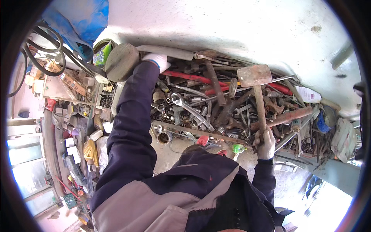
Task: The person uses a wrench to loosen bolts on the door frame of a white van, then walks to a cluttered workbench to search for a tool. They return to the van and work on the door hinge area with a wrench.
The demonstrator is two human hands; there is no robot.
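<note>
In a knit work glove, my right hand (265, 145) is wrapped around the lower handle of a mallet (254, 75). The mallet's worn, block-shaped head points away from me, above the tool pile. My left arm stretches across to the back left, where my gloved left hand (157, 60) is beside a long, flat grey bar (166, 50). Its fingers are largely hidden, so whether they grip anything cannot be told. Between my arms, a shiny combination wrench (193, 111) lies on the heap. Behind it is a red-handled tool (189, 76), with a rusty hammer (214, 82) lying across it.
A round wooden block (123, 62) stands by my left forearm, near a tin with a green packet (102, 55). Black hoses (46, 58) hang at far left. A white bottle (308, 94) lies right of the pile. The bench's front rail (216, 134) runs before me.
</note>
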